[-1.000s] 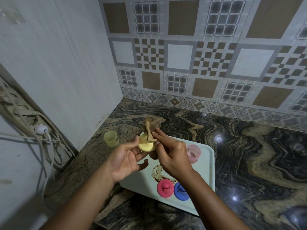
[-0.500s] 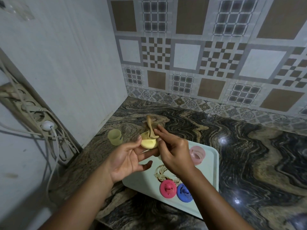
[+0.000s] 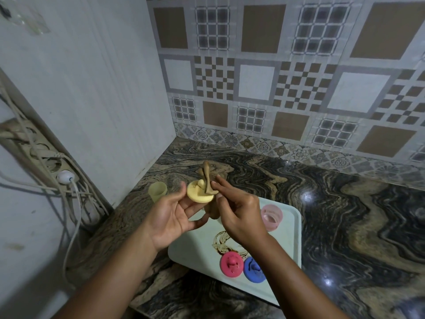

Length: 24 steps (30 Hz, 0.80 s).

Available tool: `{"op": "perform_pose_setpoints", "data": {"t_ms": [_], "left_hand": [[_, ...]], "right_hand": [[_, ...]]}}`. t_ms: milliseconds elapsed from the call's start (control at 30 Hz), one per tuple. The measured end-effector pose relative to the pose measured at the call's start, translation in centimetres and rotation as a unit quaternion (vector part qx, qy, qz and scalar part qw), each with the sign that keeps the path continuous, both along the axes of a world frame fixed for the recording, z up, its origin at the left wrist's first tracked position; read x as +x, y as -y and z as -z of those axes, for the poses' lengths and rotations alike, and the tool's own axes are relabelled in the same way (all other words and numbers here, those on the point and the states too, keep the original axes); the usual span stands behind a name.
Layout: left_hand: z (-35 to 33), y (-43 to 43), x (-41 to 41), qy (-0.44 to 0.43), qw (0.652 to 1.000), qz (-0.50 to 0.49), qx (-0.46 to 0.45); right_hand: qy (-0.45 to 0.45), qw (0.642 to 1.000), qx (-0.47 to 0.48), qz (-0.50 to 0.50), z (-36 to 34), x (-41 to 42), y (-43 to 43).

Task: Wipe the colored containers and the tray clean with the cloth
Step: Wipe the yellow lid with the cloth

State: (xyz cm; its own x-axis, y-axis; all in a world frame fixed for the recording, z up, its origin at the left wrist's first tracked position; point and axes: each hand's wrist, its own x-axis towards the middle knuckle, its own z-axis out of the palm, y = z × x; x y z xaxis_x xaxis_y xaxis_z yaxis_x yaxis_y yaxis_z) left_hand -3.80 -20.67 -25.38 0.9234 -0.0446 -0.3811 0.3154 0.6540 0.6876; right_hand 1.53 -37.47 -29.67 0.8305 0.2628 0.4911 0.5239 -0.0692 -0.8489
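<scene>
In the middle of the frame, the left hand (image 3: 170, 215) is holding a round yellow lid (image 3: 199, 194) up over the counter. The thumb is gripping one edge and the fingers are gripping the other. The right hand (image 3: 239, 217) is pinching a brown cloth (image 3: 207, 178) between its thumb and first fingers and pressing it onto the top of the lid. One end of the cloth is sticking up above the lid, and more of it is hanging down under the hands.

Toward the lower middle, a pale green tray (image 3: 291, 249) is lying on the dark swirly counter (image 3: 345, 215). A brown smear (image 3: 220, 240) is showing on the tray. A pink cup (image 3: 271, 217) is standing upright near the tray's upper right corner. A pink lid (image 3: 231, 264) and a blue lid (image 3: 253, 270) are lying side by side near the tray's lower edge, and the right arm is hiding part of the blue one.

A yellow cup (image 3: 157, 191) is standing on the counter, off the tray, just left of the left thumb. At the left of the frame, a power strip (image 3: 46, 157) with a white plug (image 3: 65, 176) is hanging on the wall.
</scene>
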Motion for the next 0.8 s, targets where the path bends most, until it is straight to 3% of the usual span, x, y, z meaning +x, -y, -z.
{"op": "perform_pose_setpoints", "data": {"t_ms": [300, 567, 700, 800], "left_hand": [[0.6, 0.8, 0.7, 0.031, 0.996, -0.077, -0.041], [0.0, 0.4, 0.0, 0.025, 0.999, 0.002, -0.03], [-0.2, 0.3, 0.3, 0.004, 1.0, -0.004, 0.01], [0.3, 0.7, 0.6, 0.009, 0.999, -0.038, -0.025]], "right_hand": [[0.042, 0.999, 0.003, 0.0, -0.1, -0.5, -0.9], [-0.006, 1.0, -0.003, 0.003, -0.3, 0.1, 0.1], [0.0, 1.0, -0.013, 0.003, -0.8, 0.3, -0.1], [0.012, 1.0, -0.004, 0.01, -0.7, 0.2, -0.6]]}}
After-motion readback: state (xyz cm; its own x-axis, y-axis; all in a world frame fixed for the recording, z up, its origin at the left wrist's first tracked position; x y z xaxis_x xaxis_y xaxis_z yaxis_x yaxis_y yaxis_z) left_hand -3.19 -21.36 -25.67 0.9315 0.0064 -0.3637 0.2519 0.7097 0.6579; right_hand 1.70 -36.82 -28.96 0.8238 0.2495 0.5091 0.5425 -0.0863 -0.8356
